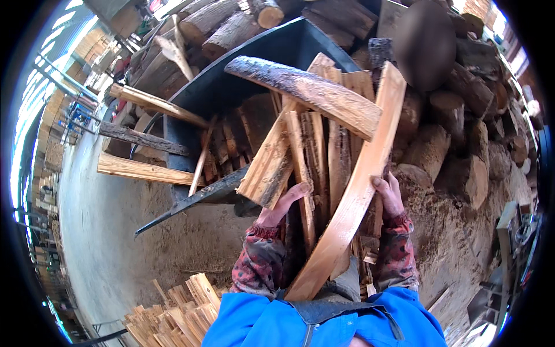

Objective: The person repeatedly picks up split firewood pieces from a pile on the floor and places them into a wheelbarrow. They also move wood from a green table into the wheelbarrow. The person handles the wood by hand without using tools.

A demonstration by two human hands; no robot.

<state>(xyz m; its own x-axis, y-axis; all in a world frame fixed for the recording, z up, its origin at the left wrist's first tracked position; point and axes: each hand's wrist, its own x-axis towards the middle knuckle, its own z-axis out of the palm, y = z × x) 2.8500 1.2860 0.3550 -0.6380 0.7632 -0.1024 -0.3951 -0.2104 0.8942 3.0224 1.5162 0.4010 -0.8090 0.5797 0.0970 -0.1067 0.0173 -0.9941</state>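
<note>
Logs (430,150) beyond your fingers (395,185), barrow (222,84) nearer; your left hand (278,210) and right hand (393,199) clamp the splits (340,156) between them from either side, probably to stop them sliding apart.

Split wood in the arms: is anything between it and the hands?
Nothing visible: the left hand has its thumb on a thin stick, the right hand its thumb against the long pale plank. Contact underneath is hidden.
</note>
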